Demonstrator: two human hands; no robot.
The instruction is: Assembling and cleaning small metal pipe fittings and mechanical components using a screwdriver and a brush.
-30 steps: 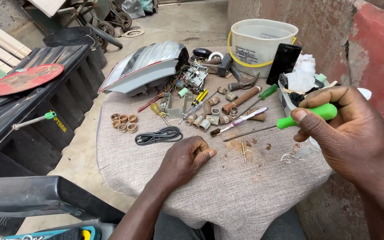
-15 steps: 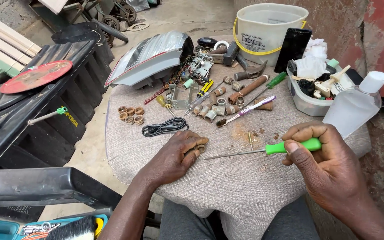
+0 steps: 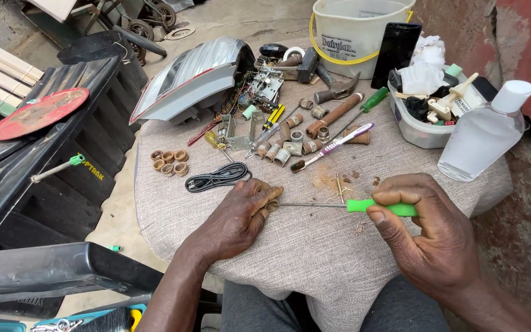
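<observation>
the right hand (image 3: 428, 237) has come down from the far side of the table (image 3: 314, 258) toward its near edge — bringing the green-handled screwdriver (image 3: 348, 206) with it. its tip now meets the small part pinched in the left hand (image 3: 241, 215) — earlier they were apart.

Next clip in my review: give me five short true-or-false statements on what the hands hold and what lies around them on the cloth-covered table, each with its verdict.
1. The right hand grips a green-handled screwdriver. True.
2. The screwdriver's tip points away from the left hand. False: its shaft runs to the left hand, which pinches a small ring-like part at the tip.
3. A coiled black cable lies just beyond the left hand. True.
4. The toothbrush is held in the left hand. False: it lies loose on the cloth among small cylinders.
5. The clear bottle with a white cap is lying flat by the brown rings. False: it stands at the table's right edge, beside a plastic tub.
</observation>
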